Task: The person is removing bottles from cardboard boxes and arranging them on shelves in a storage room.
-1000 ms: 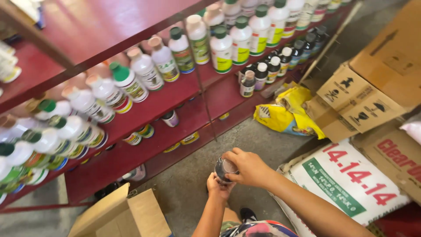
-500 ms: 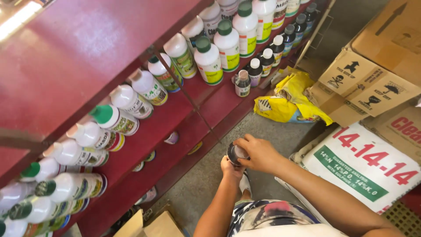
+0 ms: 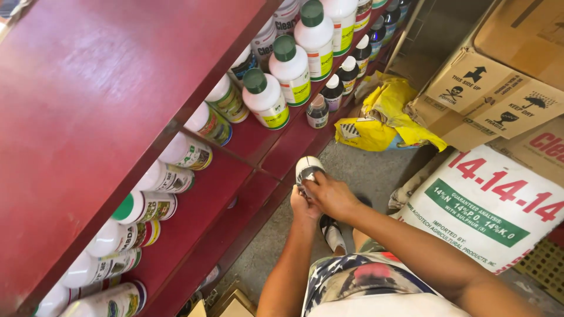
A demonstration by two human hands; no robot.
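Both my hands hold one small dark bottle with a white cap [image 3: 306, 169], just in front of the red shelf's lower edge. My right hand [image 3: 332, 195] wraps over the bottle's body from the right. Below it my left hand [image 3: 301, 205] grips the bottle's underside. The bottle's label is mostly hidden by my fingers. The nearest shelf items are a small dark bottle [image 3: 318, 111] and white bottles with green caps [image 3: 266, 98].
A red shelving unit [image 3: 117, 105] fills the left, with rows of white bottles on its lower shelves. A yellow bag [image 3: 385, 120] lies on the concrete floor. Cardboard boxes [image 3: 487, 94] and a white sack [image 3: 482, 205] stand at the right.
My view has swung closer to the shelf and down. My hands with the bottle now sit nearer the shelf's lower edge. Both hands keep their grip.
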